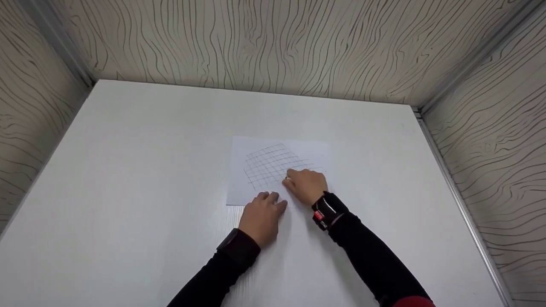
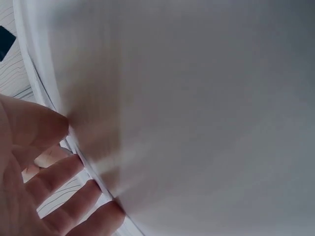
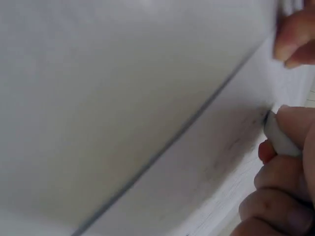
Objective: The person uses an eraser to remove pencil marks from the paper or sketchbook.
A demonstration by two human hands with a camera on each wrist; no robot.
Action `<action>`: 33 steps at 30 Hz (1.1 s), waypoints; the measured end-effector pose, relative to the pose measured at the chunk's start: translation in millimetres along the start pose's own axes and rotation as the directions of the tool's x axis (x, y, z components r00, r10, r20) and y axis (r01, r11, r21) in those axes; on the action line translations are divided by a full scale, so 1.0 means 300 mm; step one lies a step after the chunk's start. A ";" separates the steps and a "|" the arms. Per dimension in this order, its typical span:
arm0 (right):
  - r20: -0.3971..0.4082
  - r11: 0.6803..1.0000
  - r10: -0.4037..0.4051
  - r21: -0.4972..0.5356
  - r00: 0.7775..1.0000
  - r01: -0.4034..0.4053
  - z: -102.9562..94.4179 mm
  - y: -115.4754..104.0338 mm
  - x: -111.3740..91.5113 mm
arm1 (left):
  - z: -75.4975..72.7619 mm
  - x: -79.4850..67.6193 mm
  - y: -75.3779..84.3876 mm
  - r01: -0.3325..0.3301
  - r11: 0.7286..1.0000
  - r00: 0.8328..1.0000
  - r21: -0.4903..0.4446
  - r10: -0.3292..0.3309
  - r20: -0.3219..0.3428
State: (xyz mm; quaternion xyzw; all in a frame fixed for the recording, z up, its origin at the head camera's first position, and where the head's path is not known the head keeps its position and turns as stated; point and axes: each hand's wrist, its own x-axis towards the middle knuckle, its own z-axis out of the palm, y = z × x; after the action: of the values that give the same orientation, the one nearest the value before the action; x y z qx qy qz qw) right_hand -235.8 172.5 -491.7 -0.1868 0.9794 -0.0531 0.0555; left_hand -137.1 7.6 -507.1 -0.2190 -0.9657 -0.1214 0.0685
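A pale, dark-tipped eraser (image 3: 282, 139) touches white, grid-lined paper (image 1: 268, 165).

The table (image 1: 128, 170) is white. Grained walls (image 1: 256, 42) rise at nine, twelve and three o'clock. Grey rails (image 1: 473, 58) run at ten and two.

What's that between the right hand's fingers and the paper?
A small whitish block, maybe an eraser: the right wrist view shows the right hand pinching it, its dark tip seemingly touching the paper.
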 end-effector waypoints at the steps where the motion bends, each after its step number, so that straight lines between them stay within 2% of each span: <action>1: -0.017 1.000 0.021 -0.005 1.000 -0.021 0.001 0.021 -0.002 | -0.002 0.000 0.001 0.001 1.000 1.000 0.000 -0.001 0.000; 6: -0.074 0.984 0.180 0.005 0.981 -0.180 -0.024 0.165 -0.019 | -0.002 0.003 0.009 0.002 1.000 1.000 0.008 -0.002 -0.002; 10: -0.064 0.973 0.229 0.057 0.971 -0.226 -0.044 0.213 -0.032 | -0.005 0.010 0.015 0.019 0.999 1.000 0.030 -0.018 -0.008; 13: -0.058 0.970 0.232 0.087 0.971 -0.226 -0.050 0.215 -0.037 | -0.008 0.017 0.019 0.034 0.999 0.999 0.024 -0.033 -0.021; 18: -0.079 0.972 0.219 0.111 0.973 -0.209 -0.060 0.198 -0.037 | -0.026 0.028 0.006 0.063 0.997 0.997 -0.052 -0.065 -0.038; 22: -0.082 0.971 0.218 0.121 0.972 -0.208 -0.070 0.194 -0.035 | -0.057 0.026 -0.045 0.089 0.990 0.993 -0.107 -0.097 -0.072; 26: -0.073 0.969 0.220 0.129 0.973 -0.210 -0.078 0.191 -0.038 | -0.080 0.002 -0.117 0.104 0.983 0.987 -0.150 -0.121 -0.107; 29: -0.076 0.970 0.218 0.126 0.973 -0.207 -0.080 0.176 -0.040 | -0.080 -0.020 -0.157 0.097 0.982 0.989 -0.160 -0.114 -0.098; 33: -0.083 0.978 0.190 0.108 0.978 -0.180 -0.072 0.122 -0.044 | -0.066 -0.039 -0.173 0.084 0.983 0.994 -0.161 -0.094 -0.057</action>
State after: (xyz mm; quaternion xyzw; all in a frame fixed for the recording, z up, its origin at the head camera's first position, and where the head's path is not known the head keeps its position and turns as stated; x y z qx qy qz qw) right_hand -239.6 212.9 -473.9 -0.0891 0.9902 -0.1053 0.0241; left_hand -147.8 -47.8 -500.7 -0.1765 -0.9592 -0.2074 0.0765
